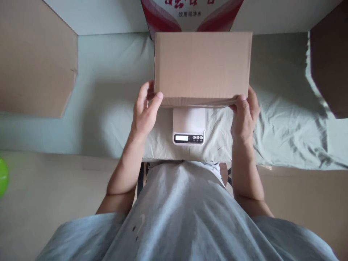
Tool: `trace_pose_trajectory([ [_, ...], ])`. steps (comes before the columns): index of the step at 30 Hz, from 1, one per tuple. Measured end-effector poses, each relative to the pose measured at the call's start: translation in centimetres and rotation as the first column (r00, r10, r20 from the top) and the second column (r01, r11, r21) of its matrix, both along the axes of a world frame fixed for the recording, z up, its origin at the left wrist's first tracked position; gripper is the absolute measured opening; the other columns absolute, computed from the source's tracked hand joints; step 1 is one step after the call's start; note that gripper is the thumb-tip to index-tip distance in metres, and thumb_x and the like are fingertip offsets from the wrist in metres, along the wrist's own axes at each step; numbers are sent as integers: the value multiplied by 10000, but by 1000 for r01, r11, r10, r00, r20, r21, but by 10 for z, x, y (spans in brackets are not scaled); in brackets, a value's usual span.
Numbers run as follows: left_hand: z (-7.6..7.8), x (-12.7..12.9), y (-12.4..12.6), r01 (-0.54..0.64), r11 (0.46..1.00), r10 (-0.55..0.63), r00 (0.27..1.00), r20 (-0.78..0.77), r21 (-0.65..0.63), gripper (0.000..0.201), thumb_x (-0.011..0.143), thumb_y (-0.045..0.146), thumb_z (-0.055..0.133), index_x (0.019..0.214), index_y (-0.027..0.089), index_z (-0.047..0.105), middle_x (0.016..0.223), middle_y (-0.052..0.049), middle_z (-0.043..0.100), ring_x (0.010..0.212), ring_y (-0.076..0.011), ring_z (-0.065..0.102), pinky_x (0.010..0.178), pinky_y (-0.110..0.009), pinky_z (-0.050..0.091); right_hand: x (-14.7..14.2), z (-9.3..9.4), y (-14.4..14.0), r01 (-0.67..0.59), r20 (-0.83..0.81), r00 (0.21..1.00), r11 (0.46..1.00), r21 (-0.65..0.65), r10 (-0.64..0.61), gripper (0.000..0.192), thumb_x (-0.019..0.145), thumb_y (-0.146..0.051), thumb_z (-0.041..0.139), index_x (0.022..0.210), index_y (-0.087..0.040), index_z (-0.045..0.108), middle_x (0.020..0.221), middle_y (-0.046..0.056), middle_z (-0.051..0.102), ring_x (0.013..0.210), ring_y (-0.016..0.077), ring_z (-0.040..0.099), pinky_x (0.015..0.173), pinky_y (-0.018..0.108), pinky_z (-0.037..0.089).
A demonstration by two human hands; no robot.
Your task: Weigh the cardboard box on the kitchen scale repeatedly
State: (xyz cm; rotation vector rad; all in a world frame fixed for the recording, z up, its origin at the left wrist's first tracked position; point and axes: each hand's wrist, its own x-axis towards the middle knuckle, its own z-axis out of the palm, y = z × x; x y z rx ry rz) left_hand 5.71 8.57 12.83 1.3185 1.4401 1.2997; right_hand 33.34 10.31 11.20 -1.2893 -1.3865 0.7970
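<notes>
A plain brown cardboard box [202,65] is held between my two hands over the table. My left hand [146,108] grips its near left corner, the thumb on the front edge and the fingers round the side. At the near right corner my right hand [246,112] is closed on it in the same way. Partly hidden under the box's near edge is a white digital kitchen scale [189,125], with a lit display and several round buttons facing me. Whether the box touches the scale I cannot tell.
A wrinkled pale green cloth [114,72] covers the table. Behind the held box stands a red and white printed carton [190,18]. Large cardboard pieces stand at the left [35,61] and right [330,65]. Something bright green [3,177] shows at the far left edge.
</notes>
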Motion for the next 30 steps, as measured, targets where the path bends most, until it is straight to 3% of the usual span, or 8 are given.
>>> trace_pose_trajectory([
  [6,-10,-2,-21,-41,998,41,999,-6,-37,520,814,585,611,1227,274,557,1262,-75,643,1182,-257,618,1043,-464,491,-7,-4,-26,19,-36,999,997,-74,-22,458,885,-560,463,1261,-321,569,1109,44,662,1078,253,633,975,522,502],
  [11,-7,3,-40,-40,998,39,999,-21,-57,535,816,583,611,1244,270,537,1260,-90,632,1182,-251,615,969,-413,549,-4,0,-40,33,-45,998,997,-76,-37,433,884,-541,482,1250,-330,577,1108,40,662,1002,221,639,944,492,519],
  [15,-5,4,-55,-53,996,52,999,-16,-78,522,821,563,617,1248,274,532,1295,-93,614,1207,-253,603,957,-400,561,-3,2,-51,31,-47,998,993,-116,-37,426,885,-526,485,1254,-334,577,1161,37,652,1074,224,622,966,479,515],
  [23,-9,5,-66,-73,990,75,997,11,-120,518,807,558,636,1229,267,556,1286,-96,625,1212,-255,599,963,-406,561,-5,1,-66,45,-2,999,986,-159,-46,435,891,-521,485,1270,-326,571,1200,38,670,1062,222,637,978,486,510],
  [30,-17,-2,-69,-77,983,81,997,17,-164,576,802,596,615,1265,260,546,1345,-108,596,1277,-282,556,1055,-475,485,6,-8,-70,61,-63,995,975,-214,-76,444,894,-544,461,1289,-360,544,1374,20,592,1289,247,551,1106,555,411],
])
